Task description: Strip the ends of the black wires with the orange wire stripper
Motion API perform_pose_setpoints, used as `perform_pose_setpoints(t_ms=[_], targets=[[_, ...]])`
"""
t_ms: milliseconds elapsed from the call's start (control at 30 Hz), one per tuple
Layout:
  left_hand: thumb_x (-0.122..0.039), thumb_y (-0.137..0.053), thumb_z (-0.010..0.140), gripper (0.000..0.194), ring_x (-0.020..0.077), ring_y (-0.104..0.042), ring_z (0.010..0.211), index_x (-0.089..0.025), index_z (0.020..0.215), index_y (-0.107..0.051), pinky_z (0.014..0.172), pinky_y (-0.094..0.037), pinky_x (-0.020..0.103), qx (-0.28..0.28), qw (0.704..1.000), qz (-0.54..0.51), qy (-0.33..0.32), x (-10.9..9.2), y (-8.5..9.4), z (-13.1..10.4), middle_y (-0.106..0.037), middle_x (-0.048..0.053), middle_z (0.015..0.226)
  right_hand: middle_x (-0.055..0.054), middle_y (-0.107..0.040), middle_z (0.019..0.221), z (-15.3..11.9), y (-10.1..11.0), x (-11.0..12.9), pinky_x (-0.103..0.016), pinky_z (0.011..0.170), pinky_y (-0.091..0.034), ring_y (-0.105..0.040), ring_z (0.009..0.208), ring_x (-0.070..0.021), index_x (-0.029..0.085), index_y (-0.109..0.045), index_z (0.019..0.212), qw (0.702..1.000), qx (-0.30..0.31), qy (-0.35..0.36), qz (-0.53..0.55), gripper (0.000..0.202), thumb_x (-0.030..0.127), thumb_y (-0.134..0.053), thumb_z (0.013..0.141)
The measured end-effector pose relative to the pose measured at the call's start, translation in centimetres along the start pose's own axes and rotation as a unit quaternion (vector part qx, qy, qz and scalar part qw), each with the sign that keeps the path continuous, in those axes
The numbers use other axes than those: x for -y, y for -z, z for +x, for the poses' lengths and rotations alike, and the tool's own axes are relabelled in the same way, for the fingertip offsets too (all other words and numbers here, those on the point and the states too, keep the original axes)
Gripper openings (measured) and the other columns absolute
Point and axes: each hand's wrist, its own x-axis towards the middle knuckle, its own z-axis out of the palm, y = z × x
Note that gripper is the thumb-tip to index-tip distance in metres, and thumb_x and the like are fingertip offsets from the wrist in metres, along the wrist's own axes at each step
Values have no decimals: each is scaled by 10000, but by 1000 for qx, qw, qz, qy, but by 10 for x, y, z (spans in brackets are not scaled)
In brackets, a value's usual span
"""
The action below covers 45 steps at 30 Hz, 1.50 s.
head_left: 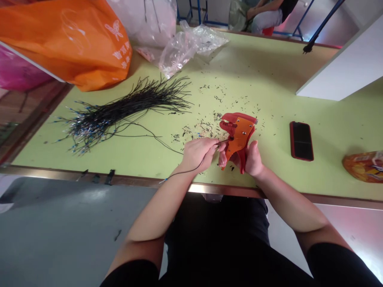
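My left hand (pixel 199 153) is closed in a pinch on a thin black wire (pixel 191 170). One end of the wire points at the side of an orange and red wire stripper (pixel 238 135); the other hangs over my wrist and ends in a blue tip. Around the handles of the stripper my right hand (pixel 253 159) is closed, with its jaws pointing left and up. A large bundle of black wires (pixel 134 97) lies to the left, many with blue and shiny ends. Short black offcuts (pixel 206 126) are scattered behind my hands.
An orange bag (pixel 68 44) and clear plastic bags (pixel 185 46) sit at the back left. To the right are a phone (pixel 301 140), a jar (pixel 363 166) and a white panel (pixel 344 63). Another person (pixel 266 16) sits beyond the table.
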Motion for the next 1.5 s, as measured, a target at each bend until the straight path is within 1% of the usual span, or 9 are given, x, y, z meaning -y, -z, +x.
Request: perform_pose_setpoints(t_ms=[233, 367, 533, 667, 900, 1033, 1167, 1367, 1500], targets=[[-326, -359, 1174, 431, 118, -728, 604, -231, 825, -593, 619, -546, 266, 9, 999, -36, 2, -12, 4, 3, -799, -1, 713, -110, -755, 915, 0, 1, 0, -366, 616, -633, -696, 698, -216, 198, -765, 1122, 1000, 15, 2, -3, 988, 1060, -367, 851], [-248, -375, 1169, 379, 101, -726, 586, -231, 849, -577, 621, -543, 256, -5, 997, -66, -34, -16, 4, 5, -794, -37, 687, -70, -715, 776, 0, 0, -1, -390, 640, -640, -704, 686, -232, 209, -762, 1038, 1000, -19, -10, -12, 932, 1053, -418, 845], [-235, -418, 1142, 334, 102, -677, 565, -216, 890, -636, 617, -505, 250, -27, 997, 20, -74, -11, 1, 6, -767, -21, 690, -17, -578, 575, 4, -4, -3, -428, 578, -631, -639, 549, -239, 240, -707, 816, 996, -80, -22, -13, 876, 1087, -487, 772], [-287, -434, 1136, 335, 121, -624, 535, -220, 909, -671, 578, -447, 267, -72, 987, 88, -109, -4, -2, 5, -694, -10, 637, 39, -475, 471, 5, -5, -2, -377, 460, -573, -489, 386, -168, 250, -620, 696, 996, -92, -17, -8, 842, 1081, -507, 768], [-284, -448, 1128, 334, 125, -601, 546, -212, 914, -694, 589, -446, 263, -80, 988, 75, -104, -4, -3, 5, -680, -1, 646, 79, -442, 470, 4, -4, 1, -306, 415, -531, -445, 357, -125, 244, -577, 707, 998, -57, -18, 3, 832, 1065, -472, 802], [-295, -437, 1135, 374, 119, -596, 537, -208, 878, -695, 579, -448, 255, -81, 990, 70, -92, -5, -2, 5, -675, 2, 634, 96, -387, 462, 3, -2, -1, -276, 357, -440, -383, 331, -110, 251, -557, 696, 998, -67, -15, -2, 830, 1066, -452, 810], [-325, -434, 1143, 400, 125, -672, 590, -198, 886, -714, 590, -488, 254, -87, 991, 60, -85, -5, -1, 5, -755, 25, 714, 103, -378, 461, 4, -1, -3, -281, 365, -442, -359, 330, -108, 254, -543, 693, 998, -58, -21, 6, 838, 1080, -448, 792], [-468, -416, 1168, 465, 145, -720, 628, -225, 969, -760, 605, -561, 281, -109, 993, -35, 26, -2, -5, 0, -746, 6, 700, 1, -582, 633, 6, -1, -2, -360, 580, -600, -627, 572, -196, 218, -682, 873, 999, -45, 0, 16, 866, 1053, -453, 835], [-516, -419, 1169, 469, 120, -684, 585, -219, 1098, -775, 596, -571, 265, -125, 985, -98, 68, 0, -6, -3, -772, 3, 757, -11, -589, 653, 5, -1, 2, -379, 605, -605, -665, 630, -226, 218, -689, 923, 998, -51, -1, 30, 851, 1032, -450, 861]])
